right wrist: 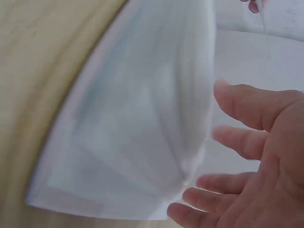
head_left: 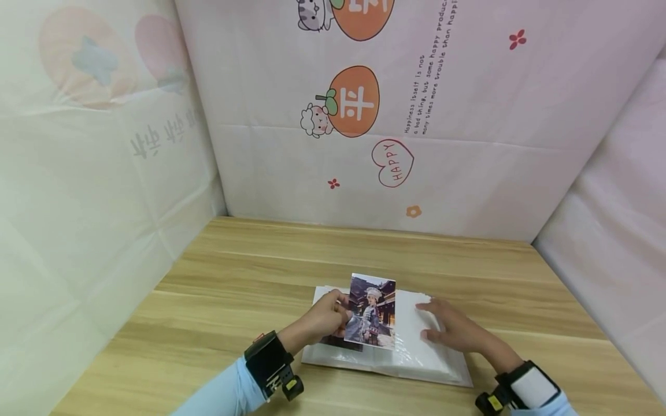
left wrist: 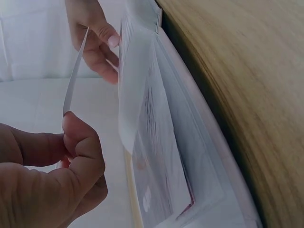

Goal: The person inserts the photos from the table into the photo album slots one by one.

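My left hand (head_left: 329,315) pinches a photo (head_left: 372,312) by its left edge, thumb against curled fingers. The print shows a figure in pale headwear before dark buildings. Seen edge-on in the left wrist view, the photo (left wrist: 75,76) is a thin white strip raised off the pages. Below it lies an opened photo album (head_left: 416,352) with clear plastic sleeves. Another dark picture (head_left: 343,344) shows on its left page, partly covered by the left hand and photo. Over the right page, my right hand (head_left: 455,326) has its fingers spread, fingertips right at the sleeve surface (right wrist: 142,118).
The album rests on a wood-grain table (head_left: 260,271). Behind the table hangs a white printed cloth (head_left: 281,167), with further cloth walls at the left (head_left: 93,202) and right (head_left: 619,219). Both wrists wear strapped-on devices.
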`<action>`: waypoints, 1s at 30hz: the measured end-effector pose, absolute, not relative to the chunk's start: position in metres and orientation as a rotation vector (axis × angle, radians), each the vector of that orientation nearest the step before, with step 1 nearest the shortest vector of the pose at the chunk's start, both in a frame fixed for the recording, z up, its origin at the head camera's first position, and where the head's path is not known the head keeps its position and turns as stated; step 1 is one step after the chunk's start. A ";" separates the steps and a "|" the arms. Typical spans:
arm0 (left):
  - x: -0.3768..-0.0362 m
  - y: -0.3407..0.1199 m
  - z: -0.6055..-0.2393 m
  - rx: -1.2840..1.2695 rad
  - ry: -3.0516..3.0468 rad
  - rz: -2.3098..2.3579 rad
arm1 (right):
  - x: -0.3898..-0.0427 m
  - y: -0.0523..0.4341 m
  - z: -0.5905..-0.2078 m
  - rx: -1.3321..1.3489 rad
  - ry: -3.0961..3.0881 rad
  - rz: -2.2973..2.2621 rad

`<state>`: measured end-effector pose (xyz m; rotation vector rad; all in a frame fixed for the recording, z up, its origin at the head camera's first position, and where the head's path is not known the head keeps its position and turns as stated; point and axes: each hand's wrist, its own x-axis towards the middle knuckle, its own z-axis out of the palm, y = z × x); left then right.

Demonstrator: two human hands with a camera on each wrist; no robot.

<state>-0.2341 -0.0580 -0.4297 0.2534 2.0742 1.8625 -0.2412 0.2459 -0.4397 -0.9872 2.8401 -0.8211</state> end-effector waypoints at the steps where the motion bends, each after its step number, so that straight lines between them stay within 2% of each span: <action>1: -0.234 -0.058 -0.430 0.253 2.076 1.860 | -0.243 0.245 -0.439 -0.977 2.861 -0.838; 11: -0.232 -0.054 -0.429 0.276 2.037 1.895 | -0.243 0.214 -0.416 -0.870 2.678 -1.351; 18: -0.228 -0.049 -0.428 0.300 2.034 1.898 | -0.238 0.194 -0.413 -0.791 2.557 -1.488; 25: -0.222 -0.044 -0.427 0.341 2.040 1.897 | -0.237 0.184 -0.414 -0.540 2.349 -1.769; 30: -0.220 -0.041 -0.427 0.338 2.033 1.905 | -0.236 0.182 -0.416 -0.479 2.313 -1.845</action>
